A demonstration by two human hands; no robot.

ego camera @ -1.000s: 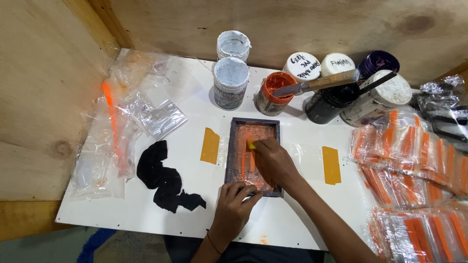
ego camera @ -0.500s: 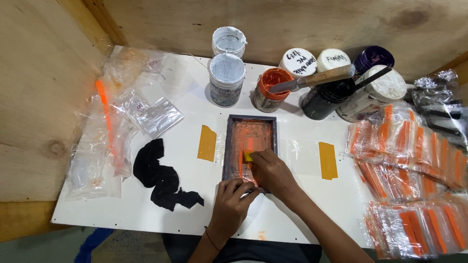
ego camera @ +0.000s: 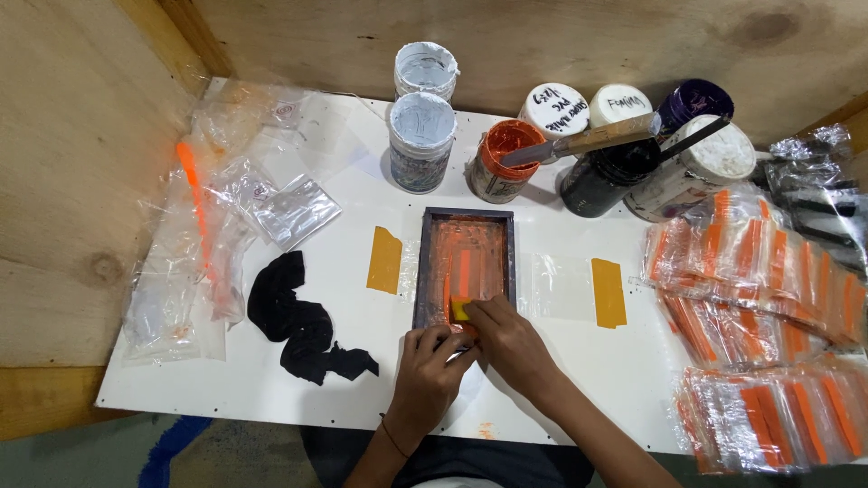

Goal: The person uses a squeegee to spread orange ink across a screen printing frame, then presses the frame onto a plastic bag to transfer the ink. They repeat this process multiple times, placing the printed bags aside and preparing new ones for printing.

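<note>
The right hand (ego camera: 511,339) pinches a small yellow scraper (ego camera: 461,310) at the near end of the dark frame (ego camera: 466,268) (its long side runs away toward the jars), while the left hand (ego camera: 429,361) presses on the frame's near edge, mid-worktop.

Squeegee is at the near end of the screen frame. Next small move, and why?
Probably lift the yellow squeegee off the mesh. The right hand has it at the near edge of the frame, with orange ink spread along the whole mesh above it, so no stroke is left. The left hand steadies the near rail.
</note>
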